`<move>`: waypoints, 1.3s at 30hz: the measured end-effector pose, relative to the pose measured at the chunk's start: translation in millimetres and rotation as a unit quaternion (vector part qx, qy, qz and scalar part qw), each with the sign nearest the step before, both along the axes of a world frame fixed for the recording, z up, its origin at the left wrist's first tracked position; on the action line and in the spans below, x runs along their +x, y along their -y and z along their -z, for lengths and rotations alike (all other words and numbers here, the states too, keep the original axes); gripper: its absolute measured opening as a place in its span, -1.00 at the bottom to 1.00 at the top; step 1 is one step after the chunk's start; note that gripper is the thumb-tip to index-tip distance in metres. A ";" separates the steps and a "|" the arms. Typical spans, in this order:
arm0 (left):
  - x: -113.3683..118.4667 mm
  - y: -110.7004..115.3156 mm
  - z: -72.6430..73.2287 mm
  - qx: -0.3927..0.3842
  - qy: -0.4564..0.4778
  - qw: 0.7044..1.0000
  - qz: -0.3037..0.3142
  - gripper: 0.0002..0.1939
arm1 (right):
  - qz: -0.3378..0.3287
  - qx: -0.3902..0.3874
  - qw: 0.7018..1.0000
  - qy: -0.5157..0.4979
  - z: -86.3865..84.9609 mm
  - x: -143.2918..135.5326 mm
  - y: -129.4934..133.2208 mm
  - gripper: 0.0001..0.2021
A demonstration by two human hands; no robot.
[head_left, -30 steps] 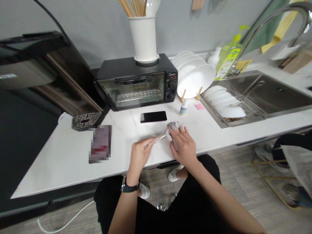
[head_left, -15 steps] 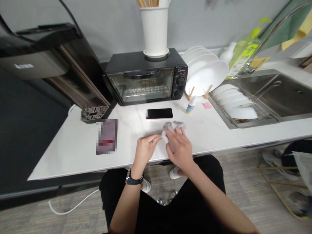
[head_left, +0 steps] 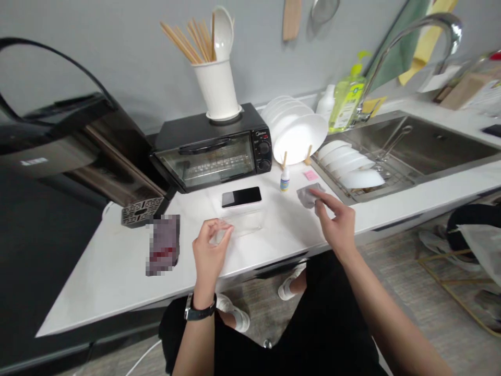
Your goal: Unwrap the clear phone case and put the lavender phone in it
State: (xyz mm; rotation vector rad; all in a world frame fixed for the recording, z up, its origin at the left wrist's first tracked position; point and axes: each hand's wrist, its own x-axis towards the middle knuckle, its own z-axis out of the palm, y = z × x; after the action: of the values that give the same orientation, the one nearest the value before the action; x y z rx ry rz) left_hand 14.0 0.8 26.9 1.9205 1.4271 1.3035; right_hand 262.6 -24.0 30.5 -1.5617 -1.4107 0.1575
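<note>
Between thumb and fingers, my left hand (head_left: 211,240) pinches one end of a clear phone case (head_left: 246,223), held low over the white counter. Its see-through edges are faint. My right hand (head_left: 337,222) is off to the right, thumb and index finger closed on a crumpled grey cloth (head_left: 307,195) at the counter surface. A black phone (head_left: 241,197) lies screen up just beyond the case. Behind the cloth stands a small white bottle (head_left: 285,179) with a blue and yellow label, near a pink sticky note (head_left: 311,175).
A toaster oven (head_left: 211,156) carries a white utensil pot (head_left: 217,89). Plates (head_left: 299,138) stand in a rack beside it, left of the sink (head_left: 446,151) with bowls (head_left: 360,177). On the left are a drink machine (head_left: 129,172) and a blurred dark packet (head_left: 163,245).
My hands have moved apart: the right one has carried the cloth off the case and rightward to the counter, while the left keeps hold of the case. The camera view has shifted right.
</note>
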 end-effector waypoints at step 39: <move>21.5 -3.9 8.9 0.037 -0.074 0.995 0.051 -0.84 | -0.225 0.002 0.956 0.190 -14.0 -92.5 12.3 -0.47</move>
State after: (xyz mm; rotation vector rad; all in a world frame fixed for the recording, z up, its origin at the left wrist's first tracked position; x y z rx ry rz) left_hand 35.5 4.8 18.0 2.1484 1.3459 1.2062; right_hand 170.1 -36.2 44.5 -1.2847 -2.0604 0.1283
